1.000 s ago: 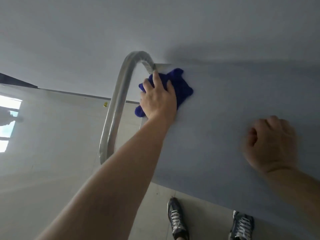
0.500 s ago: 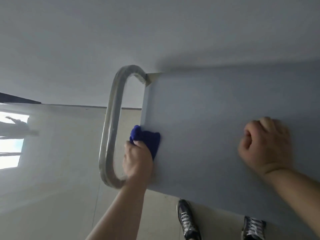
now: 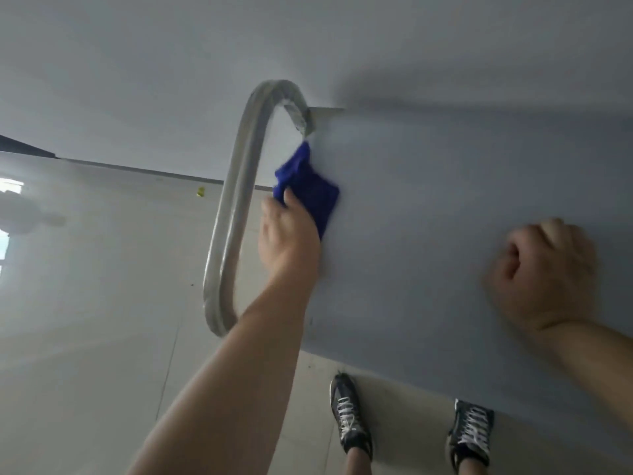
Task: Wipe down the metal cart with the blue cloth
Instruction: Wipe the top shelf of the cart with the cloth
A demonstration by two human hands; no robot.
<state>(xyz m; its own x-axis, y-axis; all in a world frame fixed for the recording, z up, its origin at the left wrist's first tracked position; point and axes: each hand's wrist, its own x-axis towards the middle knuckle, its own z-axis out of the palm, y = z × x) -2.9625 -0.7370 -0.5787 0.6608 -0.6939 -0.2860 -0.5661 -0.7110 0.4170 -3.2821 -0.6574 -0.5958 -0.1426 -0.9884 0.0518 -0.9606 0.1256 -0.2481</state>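
Head view: L arm stretched fwd, left hand (image 3: 289, 234) palm-down at the left edge of the metal cart (image 3: 445, 217) top, fingers curled over the bunched blue cloth (image 3: 308, 188), pressing it onto the surface just beside the handle (image 3: 236, 207). Right hand (image 3: 544, 272) blurred, loose fist, knuckles resting on the top, holding nothing. Shoes (image 3: 349, 416) on the floor (image 3: 102, 320) below.

- The cloth (image 3: 310, 186) lies on the cart top (image 3: 445, 207) at its left edge, under the left hand (image 3: 287, 238).
- The handle (image 3: 239, 200) stands just left of the cloth.
- The right hand (image 3: 544, 272) rests on the top, well to the right.
- Two shoes (image 3: 349, 416) stand on the floor (image 3: 102, 303) before the near edge.
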